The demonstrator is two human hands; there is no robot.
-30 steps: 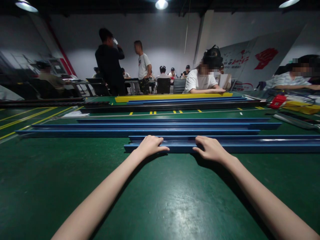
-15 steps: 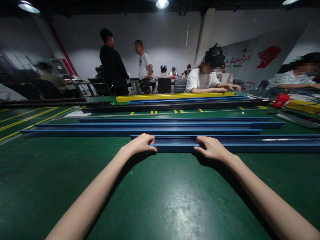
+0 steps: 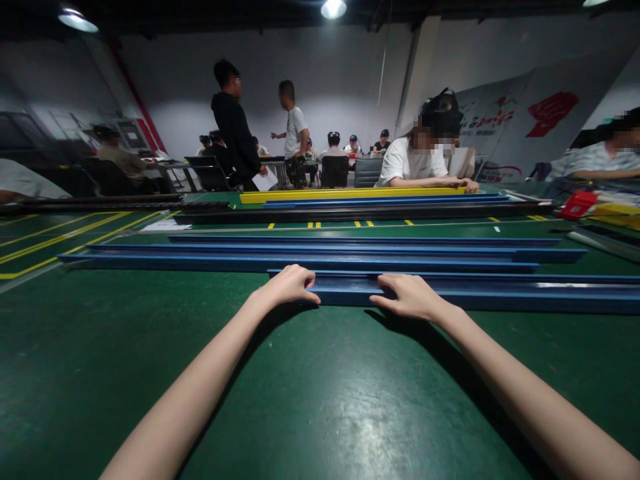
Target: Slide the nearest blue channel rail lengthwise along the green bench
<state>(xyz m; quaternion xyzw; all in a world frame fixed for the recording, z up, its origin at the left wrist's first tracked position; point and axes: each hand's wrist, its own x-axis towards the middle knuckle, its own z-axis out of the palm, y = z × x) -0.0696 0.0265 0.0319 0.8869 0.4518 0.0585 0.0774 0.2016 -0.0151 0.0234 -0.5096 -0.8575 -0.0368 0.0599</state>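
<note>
A long blue channel [image 3: 345, 295] lies across the green table in front of me and runs off to the right. My left hand [image 3: 293, 285] is closed over its near wall close to the left end, fingers inside the trough and thumb outside. Farther right, my right hand [image 3: 407, 295] straddles the same wall, its fingers bent over the top and its thumb stretched along the outer face. How firmly it presses cannot be seen. Just behind are several more blue channels [image 3: 240, 261], lying parallel to this one.
Beyond them lie a long black profile [image 3: 350, 213] and a yellow channel [image 3: 350, 195], where a co-worker in a white shirt [image 3: 410, 163] leans over the far side. A red item [image 3: 577, 204] sits at the right. Yellow lines [image 3: 95, 230] mark the table's left.
My right hand has slid left along the blue channel, closer to my left hand, with its thumb straighter. The left hand keeps its place near the end. The view has shifted slightly left.
</note>
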